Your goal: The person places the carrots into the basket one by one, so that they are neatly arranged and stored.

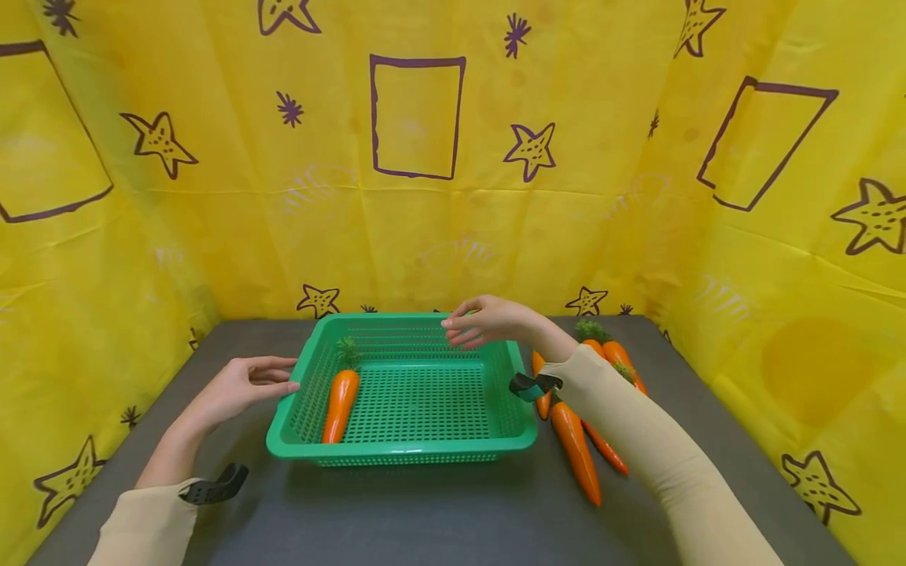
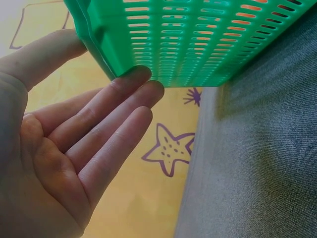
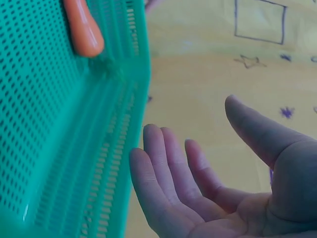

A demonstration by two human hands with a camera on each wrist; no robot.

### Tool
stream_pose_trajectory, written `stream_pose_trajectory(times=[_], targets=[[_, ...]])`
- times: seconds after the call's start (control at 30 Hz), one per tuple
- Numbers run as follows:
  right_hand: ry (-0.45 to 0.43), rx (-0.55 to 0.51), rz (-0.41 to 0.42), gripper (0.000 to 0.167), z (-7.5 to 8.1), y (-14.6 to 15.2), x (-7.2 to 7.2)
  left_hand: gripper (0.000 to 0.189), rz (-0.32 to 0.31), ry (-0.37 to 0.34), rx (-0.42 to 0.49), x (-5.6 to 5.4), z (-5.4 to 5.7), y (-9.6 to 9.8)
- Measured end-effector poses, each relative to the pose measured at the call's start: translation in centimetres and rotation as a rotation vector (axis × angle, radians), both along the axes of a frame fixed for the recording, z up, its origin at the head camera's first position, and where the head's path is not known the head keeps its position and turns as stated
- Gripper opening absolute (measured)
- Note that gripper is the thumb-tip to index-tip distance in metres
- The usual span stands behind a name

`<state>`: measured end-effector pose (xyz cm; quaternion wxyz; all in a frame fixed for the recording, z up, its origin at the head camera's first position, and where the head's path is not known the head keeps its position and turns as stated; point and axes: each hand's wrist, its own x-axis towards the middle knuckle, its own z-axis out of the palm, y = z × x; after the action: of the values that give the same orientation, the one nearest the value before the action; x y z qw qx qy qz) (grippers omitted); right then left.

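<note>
Grey table (image 1: 396,519): green basket (image 1: 403,450) stands centrally near far edge. Loose carrots (image 1: 576,448) lie toward right edge. Left hand (image 1: 237,387), fingers extended, touches basket's left rim; right hand (image 1: 491,319), relaxed, empty, hovers near far rim. Single carrot (image 1: 342,405) lies inside, left.

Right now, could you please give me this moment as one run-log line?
left hand: at left rim of green basket; right hand: empty, near far rim; inside: one carrot; right of basket: several carrots
</note>
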<state>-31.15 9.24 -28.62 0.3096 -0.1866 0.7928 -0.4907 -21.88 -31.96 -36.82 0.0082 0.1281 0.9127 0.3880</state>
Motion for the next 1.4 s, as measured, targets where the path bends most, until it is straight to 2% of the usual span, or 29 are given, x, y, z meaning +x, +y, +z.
stream_pose_trajectory(times=[0.27, 0.53, 0.77, 1.13, 1.4], targets=[[0.034, -0.018, -0.086, 0.044, 0.7, 4.3, 0.7, 0.057, -0.001, 0.007, -0.007, 0.0, -0.1, -0.2], [0.046, -0.052, -0.149, 0.046, 0.5, 8.7, 1.5, 0.057, -0.002, 0.005, -0.012, 0.0, -0.1, -0.2], [0.092, 0.011, -0.174, 0.054, -0.6, 12.1, 2.2, 0.057, -0.002, 0.012, -0.014, 0.0, -0.1, -0.2], [0.082, 0.063, -0.264, 0.062, -2.9, 17.2, 3.6, 0.058, 0.001, -0.007, -0.012, -0.2, -0.1, -0.2], [0.05, -0.017, -0.263, 0.067, -4.2, 21.1, 4.4, 0.06, -0.005, -0.008, -0.018, -0.3, 0.0, -0.2]])
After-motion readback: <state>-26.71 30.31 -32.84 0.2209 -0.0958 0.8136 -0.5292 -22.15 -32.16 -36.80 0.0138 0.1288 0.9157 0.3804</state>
